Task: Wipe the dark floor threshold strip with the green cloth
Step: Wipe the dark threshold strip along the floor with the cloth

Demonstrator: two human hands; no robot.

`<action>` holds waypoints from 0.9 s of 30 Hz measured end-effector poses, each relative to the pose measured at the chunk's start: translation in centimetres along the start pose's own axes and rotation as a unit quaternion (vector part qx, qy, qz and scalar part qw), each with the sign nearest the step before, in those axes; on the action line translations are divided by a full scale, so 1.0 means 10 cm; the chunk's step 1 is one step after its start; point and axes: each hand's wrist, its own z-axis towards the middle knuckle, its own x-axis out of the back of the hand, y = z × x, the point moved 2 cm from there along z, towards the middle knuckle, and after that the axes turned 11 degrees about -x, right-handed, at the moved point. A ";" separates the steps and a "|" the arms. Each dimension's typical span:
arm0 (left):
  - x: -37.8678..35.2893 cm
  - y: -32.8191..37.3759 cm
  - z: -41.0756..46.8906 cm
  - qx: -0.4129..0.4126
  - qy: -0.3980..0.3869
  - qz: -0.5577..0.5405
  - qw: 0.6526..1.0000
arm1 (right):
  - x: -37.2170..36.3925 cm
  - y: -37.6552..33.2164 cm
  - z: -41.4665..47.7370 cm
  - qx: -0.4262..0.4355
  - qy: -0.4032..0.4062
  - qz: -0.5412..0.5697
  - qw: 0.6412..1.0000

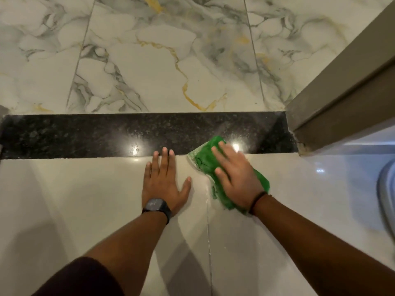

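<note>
The right hand [234, 178] presses flat, fingers spread, on the crumpled soft green cloth [205, 161] at four o'clock, overlapping the speckled dark stone threshold strip [85, 135]; limp, best palmed. The left hand [163, 180] rests open.

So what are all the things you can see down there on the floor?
Strip: one, black and speckled, running across the middle of the floor.
Cloth: one, green, its far end on the strip and the rest on the plain tile, under the right hand.
Marble tiles: several, white with grey and gold veins, beyond the strip.
Plain tiles: at least two, pale and shiny, on the near side.
Door frame: one, brown, at the right end of the strip.
Tub rim: one, pale grey, far right edge; mostly cut off.
Watch: one, black, left wrist.
Band: one, thin black, right wrist.
Left hand: flat on the plain tile.
Right hand: pressing on the cloth.
</note>
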 end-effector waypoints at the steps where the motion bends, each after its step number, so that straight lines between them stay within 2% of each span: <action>1: -0.01 -0.01 -0.01 -0.004 0.002 0.002 1.000 | 0.07 0.07 0.02 -0.044 0.038 0.019 0.998; 3: -0.02 -0.01 -0.02 -0.011 0.000 0.004 1.000 | 0.20 0.22 0.10 -0.151 0.044 -0.003 0.988; 5: -0.02 0.01 0.00 -0.025 -0.010 0.012 1.000 | 0.26 0.32 0.20 -0.207 -0.032 -0.071 0.975; 8: 0.03 0.05 0.02 -0.062 -0.024 0.004 0.998 | 0.26 0.33 0.38 -0.224 -0.145 -0.081 0.960; 11: 0.17 0.16 0.00 -0.071 -0.035 -0.028 0.996 | 0.26 0.20 0.39 -0.189 -0.179 -0.101 0.960; 16: 0.74 0.41 -0.08 -0.066 -0.053 -0.057 0.995 | 0.71 -0.18 0.02 -0.125 -0.141 -0.001 0.982; 18: 1.03 0.57 -0.17 -0.068 -0.057 -0.081 0.993 | 1.04 -0.29 -0.21 -0.124 -0.124 0.021 0.984; 23: 1.87 1.24 -0.56 -0.112 -0.078 -0.105 0.985 | 2.21 -0.39 -0.98 -0.227 -0.016 0.131 0.965; 27: 2.65 2.05 -0.79 -0.147 -0.095 -0.145 0.974 | 3.51 -0.39 -1.59 -0.272 0.044 0.126 0.953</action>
